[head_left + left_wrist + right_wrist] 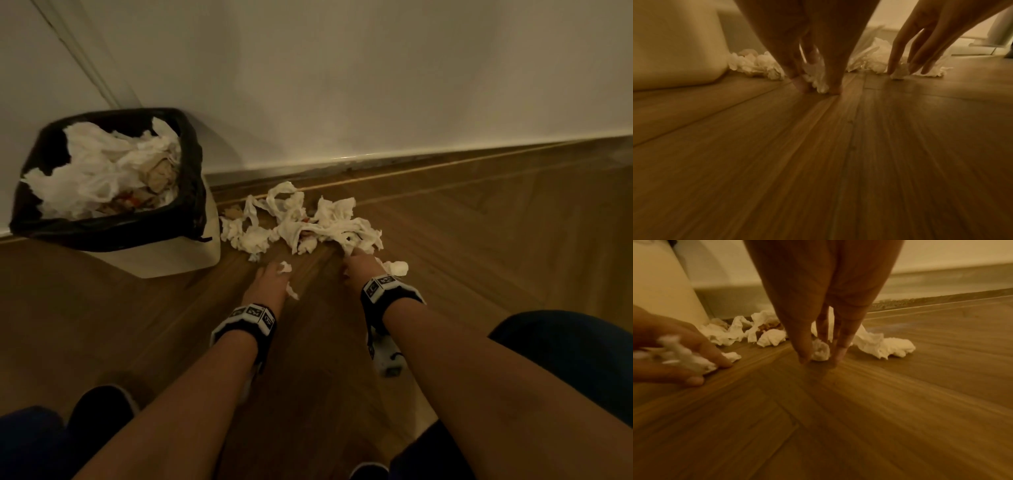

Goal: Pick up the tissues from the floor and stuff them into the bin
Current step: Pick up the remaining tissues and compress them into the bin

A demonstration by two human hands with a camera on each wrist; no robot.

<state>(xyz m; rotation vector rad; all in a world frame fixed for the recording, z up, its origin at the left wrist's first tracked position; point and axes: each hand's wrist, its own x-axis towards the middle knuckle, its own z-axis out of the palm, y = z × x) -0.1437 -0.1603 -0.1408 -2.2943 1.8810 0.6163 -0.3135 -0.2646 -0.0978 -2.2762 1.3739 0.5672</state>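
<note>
A pile of crumpled white tissues [308, 222] lies on the wooden floor by the wall, right of the bin [164, 258]. The bin is white with a black liner and is heaped with tissues. My left hand [274, 270] is down at the floor just before the pile and pinches a small torn tissue [817, 81] between thumb and fingers. My right hand [352, 255] is at the pile's near right edge. Its thumb and fingers [838, 352] close round a small tissue wad [820, 350] on the floor.
The wall and skirting board [342, 164] run right behind the pile. A loose tissue [397, 267] lies just right of my right hand. My knees and a dark shoe [99, 407] are at the bottom of the head view. Bare wooden floor [496, 240] stretches to the right.
</note>
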